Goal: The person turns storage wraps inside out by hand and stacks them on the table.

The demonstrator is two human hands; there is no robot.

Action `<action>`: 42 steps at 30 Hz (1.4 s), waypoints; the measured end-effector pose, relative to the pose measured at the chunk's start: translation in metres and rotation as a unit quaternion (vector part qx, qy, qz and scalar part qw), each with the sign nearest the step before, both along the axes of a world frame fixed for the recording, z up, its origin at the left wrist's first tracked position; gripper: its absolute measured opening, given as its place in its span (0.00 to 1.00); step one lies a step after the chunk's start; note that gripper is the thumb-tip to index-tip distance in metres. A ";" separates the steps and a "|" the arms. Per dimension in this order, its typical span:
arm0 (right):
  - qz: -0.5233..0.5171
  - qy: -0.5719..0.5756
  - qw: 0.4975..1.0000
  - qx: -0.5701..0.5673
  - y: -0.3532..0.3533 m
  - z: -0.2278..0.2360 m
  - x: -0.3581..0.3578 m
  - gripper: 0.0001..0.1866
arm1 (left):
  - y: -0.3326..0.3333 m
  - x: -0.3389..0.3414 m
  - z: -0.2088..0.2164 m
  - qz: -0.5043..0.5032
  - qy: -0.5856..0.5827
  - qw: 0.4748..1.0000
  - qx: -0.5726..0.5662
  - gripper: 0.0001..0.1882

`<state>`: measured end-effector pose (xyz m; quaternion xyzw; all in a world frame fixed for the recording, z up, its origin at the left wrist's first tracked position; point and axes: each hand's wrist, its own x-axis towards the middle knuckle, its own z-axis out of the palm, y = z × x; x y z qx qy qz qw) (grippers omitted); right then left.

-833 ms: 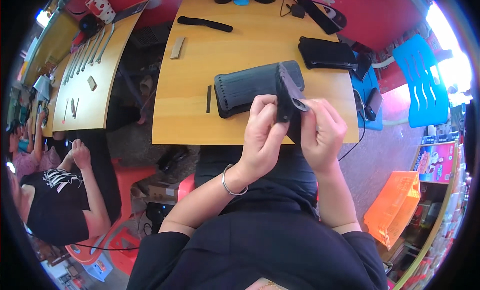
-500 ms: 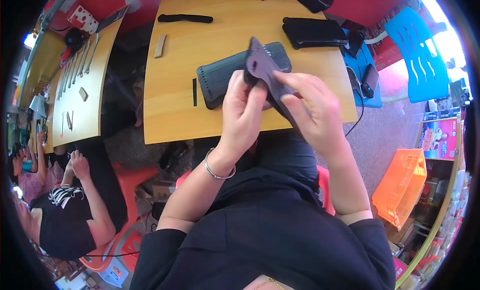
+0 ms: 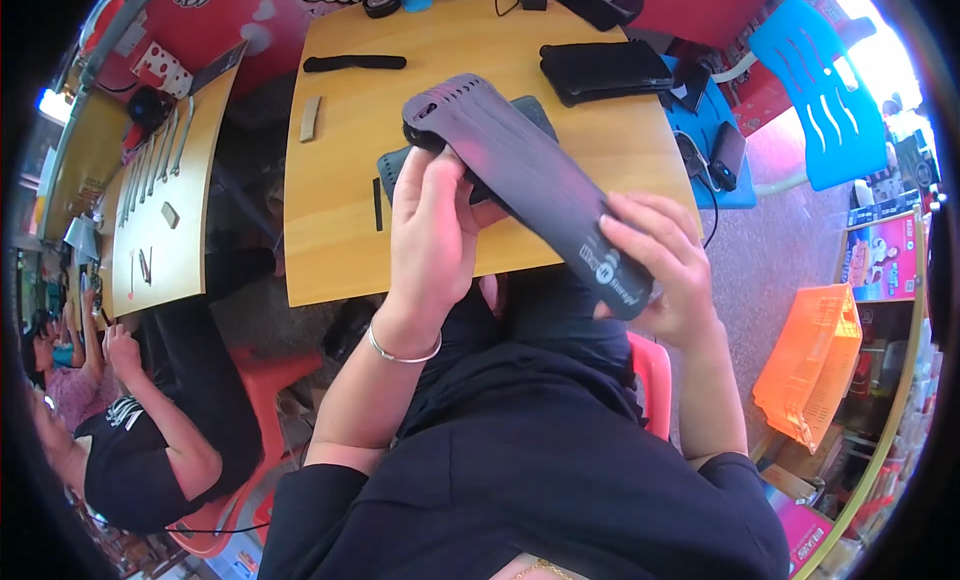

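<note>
Between my hands is a long dark grey panel [image 3: 530, 165], held tilted above the table. Its far-left end has a row of small slots and a dark opening; the near-right end bears light print. My left hand [image 3: 437, 220] grips under the far end, fingers partly hidden behind it. At the near end my right hand [image 3: 665, 270] clasps the edge, fingers on top and thumb below. Partly covered by it, a similar dark panel [image 3: 392, 166] lies on the table, with a thin black strip [image 3: 378, 204] just left of it.
On the wooden table [image 3: 335, 250] lie a black strap-like piece [image 3: 355, 63], a small tan block [image 3: 311, 119] and a stack of black panels [image 3: 605, 72]. A blue chair [image 3: 820, 100] and an orange crate [image 3: 808, 365] stand right. Another person [image 3: 150, 430] sits at left.
Both hands have turned the panel from edge-on to its broad face up. My left hand shifted left; my right hand moved nearer and to the right, along its near end.
</note>
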<state>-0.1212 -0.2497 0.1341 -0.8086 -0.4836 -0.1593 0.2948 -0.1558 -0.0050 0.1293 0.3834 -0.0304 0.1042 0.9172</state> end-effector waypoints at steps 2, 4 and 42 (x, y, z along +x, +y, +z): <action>0.044 0.082 0.996 -0.011 -0.004 0.022 -0.004 0.45 | -0.007 -0.009 0.008 0.036 -0.022 0.996 0.072 0.14; 0.116 0.196 0.974 0.000 -0.006 0.035 -0.003 0.46 | -0.017 -0.017 0.004 0.072 -0.049 0.981 0.174 0.13; -0.076 -0.001 0.986 0.151 0.069 0.016 -0.025 0.12 | -0.040 -0.040 -0.008 0.122 -0.064 0.898 0.418 0.09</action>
